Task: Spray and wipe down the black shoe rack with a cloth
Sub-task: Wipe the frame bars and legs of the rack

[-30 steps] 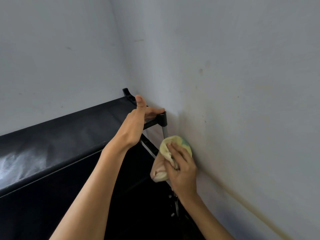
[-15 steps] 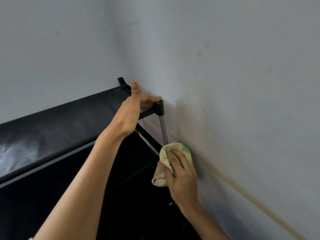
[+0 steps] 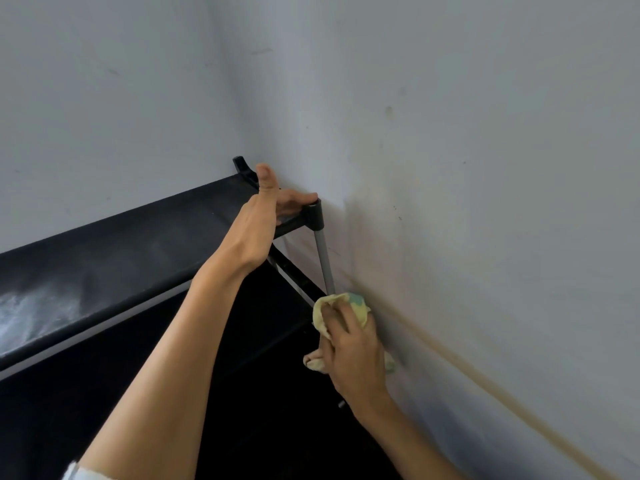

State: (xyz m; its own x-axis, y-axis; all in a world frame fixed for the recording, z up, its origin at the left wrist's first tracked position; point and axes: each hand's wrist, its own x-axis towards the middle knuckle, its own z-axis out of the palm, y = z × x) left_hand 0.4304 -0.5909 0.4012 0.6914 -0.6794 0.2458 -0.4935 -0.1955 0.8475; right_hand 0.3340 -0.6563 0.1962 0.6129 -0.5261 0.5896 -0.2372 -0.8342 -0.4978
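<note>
Black rack (image 3: pixel 114 268) stands in the room corner, its top shelf running from the left edge to the side wall (image 3: pixel 485 168). My left hand (image 3: pixel 263 220) rests on the rack's right end, fingers straight, thumb raised, fingertips touching the black corner joint (image 3: pixel 316 213). A grey post (image 3: pixel 323 258) descends from that joint. My right hand (image 3: pixel 353 344) grips the yellow cloth (image 3: pixel 337 306), bunched around the post's lower part, close beside the wall.

Shoe rack (image 3: pixel 114 258): black, set in the wall corner.
Top shelf (image 3: pixel 145 247): black fabric, dusty grey smears, left hand (image 3: pixel 263 216) resting at its end.
</note>
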